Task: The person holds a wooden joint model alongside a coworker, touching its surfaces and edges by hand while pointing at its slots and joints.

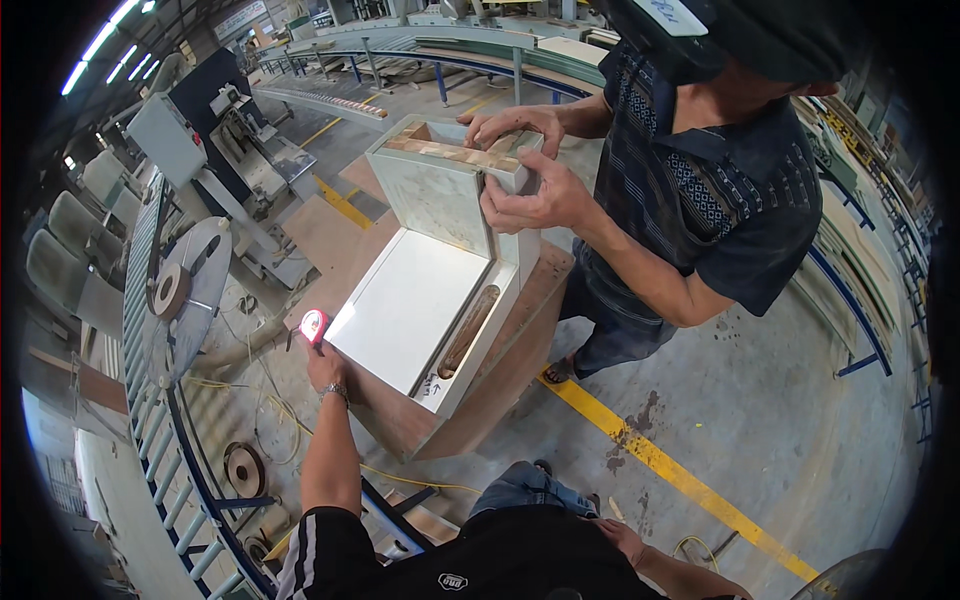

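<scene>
My left hand [326,366], with a watch on its wrist, is closed around a pink-red tape measure [314,326]. It is beside the left edge of a white panel [415,300]. That panel lies in a pale wooden frame with a long slot [470,331] along its right side. At its far end stands an upright pale box-like piece [438,196] with a wood-block top edge. A co-worker's two hands [540,194] hold this piece. Down by my hip is my right hand [622,541], holding nothing visible, its fingers apart and partly hidden.
The work rests on a brown board-topped stack [450,435]. Across from me stands a co-worker [690,190] in a dark patterned shirt. A roller conveyor [165,450] runs along the left, near a machine with a grey control box [167,140]. A yellow line [680,470] crosses the concrete floor.
</scene>
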